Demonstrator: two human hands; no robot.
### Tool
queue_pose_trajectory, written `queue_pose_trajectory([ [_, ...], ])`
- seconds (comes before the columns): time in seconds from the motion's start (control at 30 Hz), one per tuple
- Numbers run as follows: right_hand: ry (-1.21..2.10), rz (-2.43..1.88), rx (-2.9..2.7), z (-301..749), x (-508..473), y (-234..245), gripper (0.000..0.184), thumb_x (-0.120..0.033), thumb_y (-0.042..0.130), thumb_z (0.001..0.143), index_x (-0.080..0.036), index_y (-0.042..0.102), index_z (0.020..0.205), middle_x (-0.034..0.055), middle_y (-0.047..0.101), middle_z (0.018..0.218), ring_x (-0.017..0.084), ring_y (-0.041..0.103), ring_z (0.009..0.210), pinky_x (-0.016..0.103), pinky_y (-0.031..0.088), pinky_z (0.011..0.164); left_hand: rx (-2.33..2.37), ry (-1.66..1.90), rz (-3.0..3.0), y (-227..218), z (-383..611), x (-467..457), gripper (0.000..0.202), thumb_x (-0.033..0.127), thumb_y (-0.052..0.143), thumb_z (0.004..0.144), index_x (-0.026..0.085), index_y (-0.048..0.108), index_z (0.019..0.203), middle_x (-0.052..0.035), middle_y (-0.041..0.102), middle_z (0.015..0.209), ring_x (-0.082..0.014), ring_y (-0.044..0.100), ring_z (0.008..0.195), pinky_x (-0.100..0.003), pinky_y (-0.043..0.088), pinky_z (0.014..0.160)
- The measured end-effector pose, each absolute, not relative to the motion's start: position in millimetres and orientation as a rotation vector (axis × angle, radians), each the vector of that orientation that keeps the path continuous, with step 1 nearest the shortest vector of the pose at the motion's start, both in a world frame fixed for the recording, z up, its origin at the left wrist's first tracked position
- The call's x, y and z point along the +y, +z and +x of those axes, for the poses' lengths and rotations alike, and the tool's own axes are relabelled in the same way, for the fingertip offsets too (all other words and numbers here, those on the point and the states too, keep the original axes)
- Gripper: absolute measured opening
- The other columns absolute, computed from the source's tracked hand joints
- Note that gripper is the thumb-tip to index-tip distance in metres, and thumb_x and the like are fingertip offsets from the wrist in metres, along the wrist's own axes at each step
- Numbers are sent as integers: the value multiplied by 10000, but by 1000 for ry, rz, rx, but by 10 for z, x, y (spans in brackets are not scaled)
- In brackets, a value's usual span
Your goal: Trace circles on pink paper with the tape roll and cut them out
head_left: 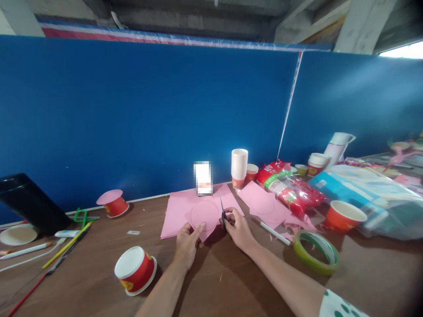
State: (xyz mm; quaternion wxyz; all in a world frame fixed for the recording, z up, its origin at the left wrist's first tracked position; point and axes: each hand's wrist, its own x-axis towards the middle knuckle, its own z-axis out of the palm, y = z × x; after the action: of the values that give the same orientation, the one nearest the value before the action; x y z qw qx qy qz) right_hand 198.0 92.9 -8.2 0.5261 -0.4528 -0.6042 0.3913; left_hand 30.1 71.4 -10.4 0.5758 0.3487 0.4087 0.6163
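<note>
My left hand (189, 241) pinches the lower left part of a piece of pink paper (207, 215) that has a circle drawn on it. My right hand (236, 226) is closed around the dark handles of a pair of scissors (222, 207), whose blades point up and away at the paper's right edge. Whether the blades touch the paper is hard to make out. Behind and below the piece lies a stack of larger pink sheets (170, 220).
A red paper cup (136, 270) lies upside down at front left; another (115, 208) has a pink disc on it. To the right are a roll of tape (315, 252), a white marker (276, 234), pink scraps (264, 202), stacked cups (239, 165) and a red plastic package (284, 182).
</note>
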Motion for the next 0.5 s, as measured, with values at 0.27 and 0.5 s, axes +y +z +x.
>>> queue_pose_trajectory([
  [0.27,887,-1105,-1463,1973,917,-67,200,-246,565,766,-176,509,945,6,622,653,154,579,587,243,440,536,967,1458,869,-45,310,714,303,320,755,607,106,678,808,-85,705,776,-210,650,753,-312,500,724],
  [0.5,891,-1112,-1445,1967,908,-54,230,-282,583,761,-169,514,948,27,648,689,162,595,598,253,446,548,872,1460,815,-65,315,726,380,298,744,635,105,650,948,-84,711,819,-200,658,777,-335,494,786],
])
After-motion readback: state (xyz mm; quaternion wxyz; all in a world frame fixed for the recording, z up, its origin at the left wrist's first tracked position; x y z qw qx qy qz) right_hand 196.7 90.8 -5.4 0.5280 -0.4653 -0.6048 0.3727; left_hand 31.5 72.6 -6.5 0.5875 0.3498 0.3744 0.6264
